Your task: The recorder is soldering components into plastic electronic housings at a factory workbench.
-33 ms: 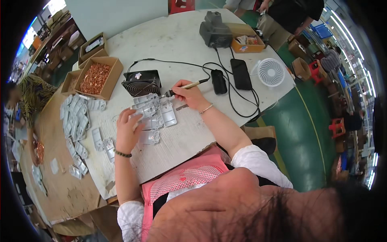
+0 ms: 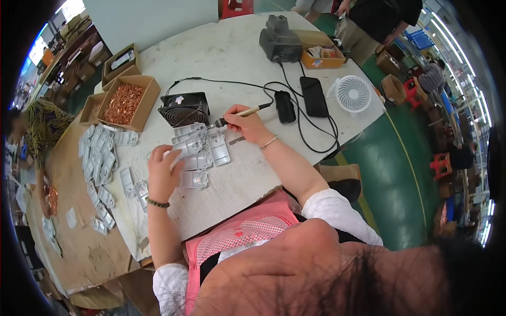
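Note:
My right hand (image 2: 246,125) grips a soldering iron (image 2: 243,113) by its gold-coloured handle. The iron's tip is over the far end of a group of light grey plastic casings (image 2: 196,160), lying side by side. Left of that group is my left hand (image 2: 163,171), its fingers bent and apart, with nothing visible in them. One casing (image 2: 218,149) lies at a slant on the group's right side. Just beyond the casings stands a black square fan (image 2: 184,109). Small details inside the casings are too fine to make out.
A cardboard box of copper-coloured parts (image 2: 124,104) stands at the far left, above a heap of casings (image 2: 98,154). Cables run across the table to a dark soldering station (image 2: 281,41). A phone (image 2: 314,97), a black case (image 2: 285,107) and a white fan (image 2: 353,94) lie right.
My left hand has shifted slightly to the left, away from the casings. The right hand and the soldering iron stay nearly in place.

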A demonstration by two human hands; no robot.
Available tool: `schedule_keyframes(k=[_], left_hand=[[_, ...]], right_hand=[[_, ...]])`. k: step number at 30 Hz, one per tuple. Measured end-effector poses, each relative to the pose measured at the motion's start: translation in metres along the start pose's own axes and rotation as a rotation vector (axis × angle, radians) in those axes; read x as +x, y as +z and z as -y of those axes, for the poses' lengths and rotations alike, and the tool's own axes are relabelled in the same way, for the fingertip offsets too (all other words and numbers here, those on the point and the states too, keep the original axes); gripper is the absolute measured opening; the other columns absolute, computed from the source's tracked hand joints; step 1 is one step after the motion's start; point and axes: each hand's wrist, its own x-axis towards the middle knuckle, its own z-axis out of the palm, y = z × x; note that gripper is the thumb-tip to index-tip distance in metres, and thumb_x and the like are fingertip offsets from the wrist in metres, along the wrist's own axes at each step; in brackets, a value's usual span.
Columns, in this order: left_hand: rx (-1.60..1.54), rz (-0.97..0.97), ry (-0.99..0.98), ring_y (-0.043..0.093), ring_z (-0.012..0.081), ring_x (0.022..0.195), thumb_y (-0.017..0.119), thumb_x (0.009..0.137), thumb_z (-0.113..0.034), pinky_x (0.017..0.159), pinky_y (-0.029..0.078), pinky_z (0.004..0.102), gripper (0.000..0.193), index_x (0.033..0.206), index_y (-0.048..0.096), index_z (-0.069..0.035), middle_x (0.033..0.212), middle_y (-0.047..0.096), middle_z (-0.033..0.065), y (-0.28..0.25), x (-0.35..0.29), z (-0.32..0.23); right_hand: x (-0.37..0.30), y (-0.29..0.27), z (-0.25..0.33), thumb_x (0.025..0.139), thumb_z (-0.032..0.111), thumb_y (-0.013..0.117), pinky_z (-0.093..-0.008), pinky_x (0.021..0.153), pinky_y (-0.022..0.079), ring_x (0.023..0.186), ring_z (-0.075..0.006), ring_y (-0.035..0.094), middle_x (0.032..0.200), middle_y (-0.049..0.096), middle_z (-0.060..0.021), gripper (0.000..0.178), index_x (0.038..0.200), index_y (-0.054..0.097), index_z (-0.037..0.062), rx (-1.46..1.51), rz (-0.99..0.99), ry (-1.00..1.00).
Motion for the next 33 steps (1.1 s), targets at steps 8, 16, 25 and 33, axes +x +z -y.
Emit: schedule_keyframes(k=[8, 16, 25, 33], left_hand=[[0.566, 0.243, -0.503, 0.047, 0.0343, 0.092, 0.059, 0.071, -0.002, 0.076, 0.043, 0.0416, 0.043, 0.112, 0.054, -0.013, 0.102, 0.047, 0.0165, -0.031, -0.060, 0.035], [0.350, 0.150, -0.499, 0.049, 0.0362, 0.092, 0.058, 0.072, 0.000, 0.080, 0.042, 0.0406, 0.049, 0.120, 0.047, -0.007, 0.104, 0.047, 0.0190, -0.039, -0.071, 0.051], [0.564, 0.184, -0.508, 0.052, 0.0344, 0.094, 0.059, 0.074, -0.003, 0.080, 0.043, 0.0388, 0.055, 0.126, 0.040, -0.005, 0.107, 0.050, 0.0184, -0.039, -0.084, 0.043], [-0.258, -0.088, -0.548, 0.057, 0.0241, 0.086, 0.054, 0.078, -0.001, 0.077, 0.045, 0.0324, 0.052, 0.127, 0.038, -0.004, 0.105, 0.056, 0.0143, -0.037, -0.066, 0.065]], right_hand=[[0.001, 0.008, 0.010, 0.079, 0.016, 0.062, -0.0187, 0.049, 0.038, 0.057, -0.0059, 0.049, 0.066, 0.056, -0.0009, 0.013, 0.078, 0.057, 0.0043, -0.009, -0.010, -0.005], [0.004, 0.005, 0.003, 0.078, 0.016, 0.063, -0.0189, 0.048, 0.039, 0.055, -0.0062, 0.049, 0.065, 0.056, -0.0009, 0.013, 0.078, 0.058, 0.0040, 0.019, -0.016, -0.029], [0.002, 0.007, 0.008, 0.078, 0.018, 0.063, -0.0182, 0.047, 0.037, 0.054, -0.0057, 0.048, 0.064, 0.055, -0.0004, 0.014, 0.078, 0.057, 0.0045, -0.004, -0.016, -0.028], [0.003, 0.004, 0.009, 0.077, 0.015, 0.063, -0.0189, 0.048, 0.039, 0.056, -0.0063, 0.049, 0.066, 0.056, -0.0014, 0.012, 0.077, 0.058, 0.0043, 0.050, -0.026, -0.033]])
